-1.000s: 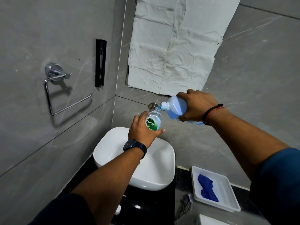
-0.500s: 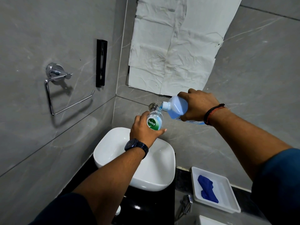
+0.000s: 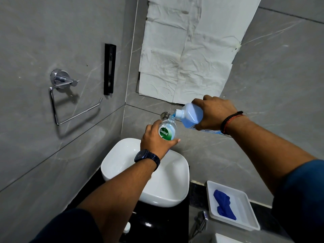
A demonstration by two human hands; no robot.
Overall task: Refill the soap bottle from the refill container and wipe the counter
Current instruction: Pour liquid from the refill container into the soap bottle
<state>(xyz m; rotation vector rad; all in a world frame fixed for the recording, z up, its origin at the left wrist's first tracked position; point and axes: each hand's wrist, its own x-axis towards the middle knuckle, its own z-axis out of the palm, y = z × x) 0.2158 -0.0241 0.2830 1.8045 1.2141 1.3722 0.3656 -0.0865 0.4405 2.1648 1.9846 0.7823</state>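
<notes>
The left hand (image 3: 155,137) is wrapped around the soap bottle (image 3: 167,129), fingers closed on its body, holding it roughly upright above the back of the basin (image 3: 175,183). The green label faces the camera. The right hand (image 3: 213,113) grips the refill (image 3: 190,115), fingers closed round its body, and tips it down to the left so its white neck sits just above the bottle's open mouth. A thin blue stream (image 3: 172,117) runs from the neck into the bottle. The refill is pale and shows blue liquid inside.

A dark watch (image 3: 147,157) sits on the left wrist, and a dark and red band (image 3: 230,121) on the right. Both sleeves are dark blue.

Behind the bottle's mouth a chrome fitting (image 3: 165,115) juts from the grey wall. The white basin stands on a black table (image 3: 157,223). To the right, on the table, lies a white tray (image 3: 245,204) with a crumpled blue cloth (image 3: 223,205) in it, well apart from both hands. Near the tray's left edge something chrome (image 3: 201,221) shows, too dim to tell. A small white cap (image 3: 127,228) sits at the table's front edge.

On the left wall hang a chrome ring holder (image 3: 70,102) and a black bar (image 3: 110,69). Creased white paper (image 3: 189,50) covers the wall above the hands
</notes>
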